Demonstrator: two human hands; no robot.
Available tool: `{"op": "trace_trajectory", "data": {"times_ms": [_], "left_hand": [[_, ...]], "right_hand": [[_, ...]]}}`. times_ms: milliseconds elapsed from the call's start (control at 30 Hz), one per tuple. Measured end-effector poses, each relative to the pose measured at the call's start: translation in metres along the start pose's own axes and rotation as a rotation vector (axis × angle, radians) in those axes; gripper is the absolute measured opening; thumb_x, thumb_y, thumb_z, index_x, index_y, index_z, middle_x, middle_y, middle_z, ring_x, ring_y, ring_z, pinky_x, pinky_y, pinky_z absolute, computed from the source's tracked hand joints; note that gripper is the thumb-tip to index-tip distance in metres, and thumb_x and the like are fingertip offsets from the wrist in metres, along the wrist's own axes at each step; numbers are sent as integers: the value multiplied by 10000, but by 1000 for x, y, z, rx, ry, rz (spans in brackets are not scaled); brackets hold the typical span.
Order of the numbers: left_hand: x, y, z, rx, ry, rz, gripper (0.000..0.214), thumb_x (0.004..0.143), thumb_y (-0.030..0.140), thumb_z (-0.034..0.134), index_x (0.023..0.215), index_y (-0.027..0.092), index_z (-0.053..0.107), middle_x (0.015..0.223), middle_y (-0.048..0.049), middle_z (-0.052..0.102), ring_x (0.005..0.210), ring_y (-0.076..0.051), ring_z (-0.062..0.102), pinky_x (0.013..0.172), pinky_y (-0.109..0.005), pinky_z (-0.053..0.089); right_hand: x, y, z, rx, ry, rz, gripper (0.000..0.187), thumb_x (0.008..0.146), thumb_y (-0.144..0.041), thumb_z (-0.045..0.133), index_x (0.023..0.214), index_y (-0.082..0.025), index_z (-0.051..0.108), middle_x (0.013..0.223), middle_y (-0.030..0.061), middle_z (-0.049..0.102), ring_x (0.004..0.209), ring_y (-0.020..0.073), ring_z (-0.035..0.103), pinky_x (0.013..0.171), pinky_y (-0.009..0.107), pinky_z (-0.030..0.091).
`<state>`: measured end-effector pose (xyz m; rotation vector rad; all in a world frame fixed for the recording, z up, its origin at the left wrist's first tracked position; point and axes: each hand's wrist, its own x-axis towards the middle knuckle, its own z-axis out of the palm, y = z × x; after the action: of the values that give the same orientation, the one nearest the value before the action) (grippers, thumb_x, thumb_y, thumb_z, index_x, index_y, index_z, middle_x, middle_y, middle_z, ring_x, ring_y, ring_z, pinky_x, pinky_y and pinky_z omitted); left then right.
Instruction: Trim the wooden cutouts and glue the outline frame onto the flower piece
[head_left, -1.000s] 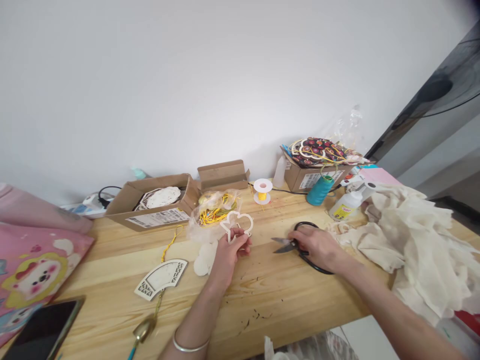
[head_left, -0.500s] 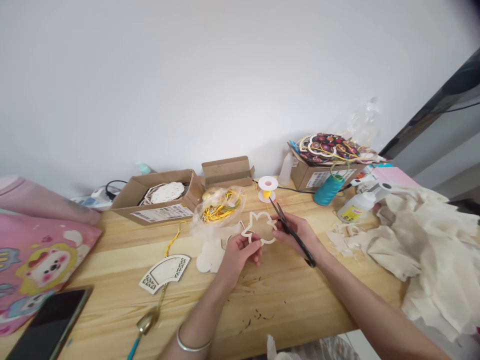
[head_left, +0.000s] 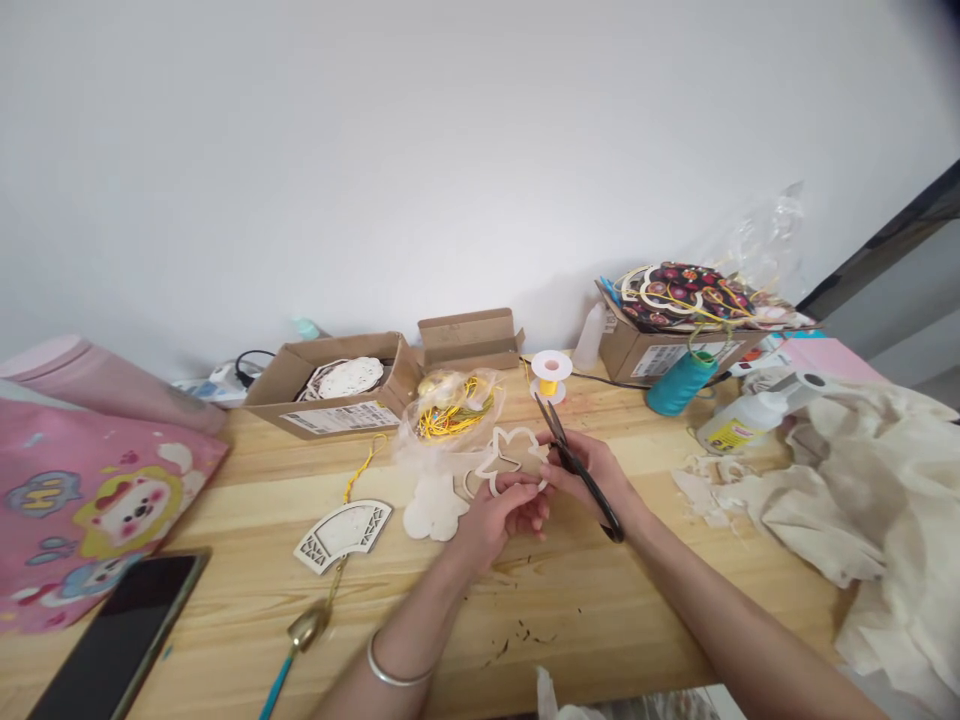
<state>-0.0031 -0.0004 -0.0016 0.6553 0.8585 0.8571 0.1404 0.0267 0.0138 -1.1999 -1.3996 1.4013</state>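
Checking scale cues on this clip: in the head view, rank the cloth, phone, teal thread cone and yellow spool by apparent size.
1. cloth
2. phone, though it lies nearest the camera, which inflates it
3. teal thread cone
4. yellow spool

Your left hand [head_left: 499, 510] pinched the wooden cutout [head_left: 519, 434], near side of the yellow spool [head_left: 550, 372]. Your right hand [head_left: 596, 475], touching the left, gripped the scissors [head_left: 562, 445].
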Motion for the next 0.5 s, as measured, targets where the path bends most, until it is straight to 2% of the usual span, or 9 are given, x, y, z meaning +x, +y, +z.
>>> {"op": "trace_trajectory", "data": {"times_ms": [67, 167, 267, 400, 500], "left_hand": [[0, 1, 1, -4, 30, 11, 168, 679, 267, 610, 709, 106, 646, 541, -22, 581, 444, -81, 480, 421, -216, 451], [1, 3, 0, -27, 99, 56, 186, 680, 278, 598, 724, 105, 647, 534, -11, 565, 446, -77, 469, 422, -211, 449], [1, 2, -1, -23, 136, 91, 191, 685, 285, 594, 746, 111, 645, 544, -8, 565, 458, -79, 476, 442, -219, 456], [3, -2, -2, 9, 138, 129, 199, 702, 298, 591, 772, 117, 633, 581, -10, 574, 490, -83, 488, 470, -228, 464], [4, -5, -2, 3, 137, 157, 180, 703, 298, 596, 779, 134, 605, 603, -12, 591, 509, -93, 498, 482, -244, 471]], "right_hand": [[0, 4, -7, -138, 38, -72, 348, 658, -372, 587, 927, -158, 532, 595, -35, 492, 521, 102, 479, 517, 240, 415], [-2, 13, -23, -523, 159, -272, 303, 706, -287, 541, 988, -175, 542, 715, 19, 551, 615, 137, 500, 588, 271, 426], [-6, 23, -36, -829, 151, -414, 365, 680, -179, 521, 1045, -174, 537, 809, 62, 536, 767, 194, 506, 682, 314, 429], [-10, 32, -36, -958, 132, -411, 492, 619, -155, 534, 1110, -139, 506, 840, 80, 496, 802, 219, 479, 700, 338, 426], [-9, 33, -29, -993, 101, -416, 487, 614, -157, 535, 1099, -117, 527, 834, 87, 489, 785, 214, 468, 691, 330, 418]]}}
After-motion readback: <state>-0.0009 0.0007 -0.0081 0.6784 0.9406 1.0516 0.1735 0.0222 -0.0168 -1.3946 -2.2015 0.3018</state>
